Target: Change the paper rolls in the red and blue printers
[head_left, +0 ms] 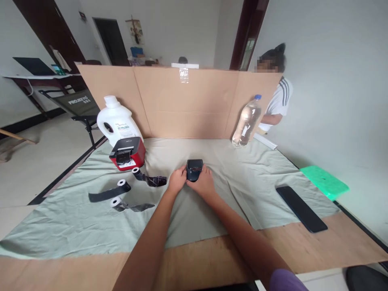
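A small black device that looks like a portable receipt printer (pixel 194 169) rests on the cloth in the middle of the table. My left hand (pixel 177 180) closes on its left side. On its right side, my right hand (pixel 203 182) grips it, thumb near the front edge. Left of my hands lie three partly unrolled rolls of black or dark printed paper: an upper roll (pixel 150 178), a middle roll (pixel 110 191) and a lower roll (pixel 130 205). Beyond them stands a red and black printer (pixel 127 153) with dark paper at its front slot.
A white jug (pixel 118 121) stands behind the red printer. A clear bottle (pixel 247 121) leans by the cardboard screen (pixel 184 101) at the back right. A black phone (pixel 301 208) lies at right, near a green stool (pixel 324 182). A person (pixel 279 97) is behind the screen's right end.
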`<state>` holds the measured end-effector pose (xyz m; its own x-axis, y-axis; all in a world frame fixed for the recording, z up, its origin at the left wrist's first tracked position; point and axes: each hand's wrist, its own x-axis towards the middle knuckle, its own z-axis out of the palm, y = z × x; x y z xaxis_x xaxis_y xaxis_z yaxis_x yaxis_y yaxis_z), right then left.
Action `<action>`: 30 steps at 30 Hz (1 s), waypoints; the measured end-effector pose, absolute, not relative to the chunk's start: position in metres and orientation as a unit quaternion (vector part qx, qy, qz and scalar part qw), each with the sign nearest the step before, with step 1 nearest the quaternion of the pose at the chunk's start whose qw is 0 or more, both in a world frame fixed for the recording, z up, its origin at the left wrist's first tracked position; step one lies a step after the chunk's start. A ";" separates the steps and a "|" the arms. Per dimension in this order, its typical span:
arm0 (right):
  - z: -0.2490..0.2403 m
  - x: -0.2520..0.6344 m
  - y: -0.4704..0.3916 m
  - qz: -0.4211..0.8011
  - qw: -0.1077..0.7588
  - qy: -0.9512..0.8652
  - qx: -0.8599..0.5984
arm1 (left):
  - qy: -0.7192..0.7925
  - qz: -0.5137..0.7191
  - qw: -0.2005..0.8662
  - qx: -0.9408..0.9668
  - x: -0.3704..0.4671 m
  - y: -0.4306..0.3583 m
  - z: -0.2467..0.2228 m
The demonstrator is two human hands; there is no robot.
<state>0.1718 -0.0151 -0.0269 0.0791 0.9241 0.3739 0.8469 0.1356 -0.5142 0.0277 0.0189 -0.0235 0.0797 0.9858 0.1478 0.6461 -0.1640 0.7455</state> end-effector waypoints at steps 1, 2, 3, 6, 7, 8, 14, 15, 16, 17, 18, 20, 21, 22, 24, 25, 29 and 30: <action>-0.025 0.174 -0.014 0.053 0.342 -0.676 -0.651 | 0.576 0.351 0.273 0.686 0.029 0.019 -0.025; -0.023 0.180 -0.012 0.046 0.354 -0.677 -0.643 | 0.562 0.371 0.289 0.681 0.033 0.020 -0.026; -0.020 0.188 -0.010 0.038 0.366 -0.680 -0.634 | 0.548 0.386 0.305 0.676 0.038 0.021 -0.026; -0.009 0.229 -0.003 0.013 0.387 -0.691 -0.610 | 0.514 0.405 0.338 0.676 0.071 0.028 -0.019; -0.005 0.247 0.000 0.010 0.389 -0.695 -0.605 | 0.507 0.401 0.340 0.683 0.087 0.033 -0.015; -0.001 0.267 0.003 0.007 0.391 -0.695 -0.603 | 0.502 0.392 0.340 0.692 0.105 0.039 -0.011; 0.002 0.393 0.034 -0.044 0.383 -0.656 -0.649 | 0.488 0.317 0.330 0.744 0.239 0.083 0.005; -0.001 0.411 0.039 -0.049 0.379 -0.645 -0.661 | 0.486 0.314 0.330 0.746 0.260 0.089 0.005; -0.004 0.428 0.044 -0.049 0.377 -0.634 -0.673 | 0.485 0.313 0.330 0.747 0.279 0.095 0.003; -0.007 0.442 0.048 -0.046 0.376 -0.625 -0.683 | 0.486 0.311 0.329 0.748 0.296 0.100 0.002; -0.010 0.454 0.052 -0.040 0.375 -0.616 -0.691 | 0.487 0.309 0.329 0.748 0.312 0.104 0.001; -0.013 0.472 0.059 -0.031 0.376 -0.601 -0.704 | 0.487 0.307 0.330 0.748 0.335 0.112 -0.001; -0.014 0.479 0.062 -0.029 0.376 -0.594 -0.711 | 0.487 0.306 0.331 0.748 0.344 0.116 -0.001; -0.014 0.483 0.065 -0.030 0.375 -0.586 -0.717 | 0.487 0.306 0.332 0.747 0.350 0.119 -0.002; -0.016 0.488 0.070 -0.034 0.370 -0.574 -0.730 | 0.489 0.305 0.335 0.745 0.359 0.126 -0.004; -0.018 0.489 0.072 -0.036 0.366 -0.570 -0.735 | 0.491 0.305 0.337 0.743 0.361 0.128 -0.005; -0.031 0.489 0.078 -0.037 0.346 -0.562 -0.750 | 0.501 0.297 0.357 0.730 0.364 0.133 -0.013; -0.034 0.488 0.078 -0.038 0.342 -0.561 -0.753 | 0.503 0.297 0.364 0.725 0.364 0.133 -0.015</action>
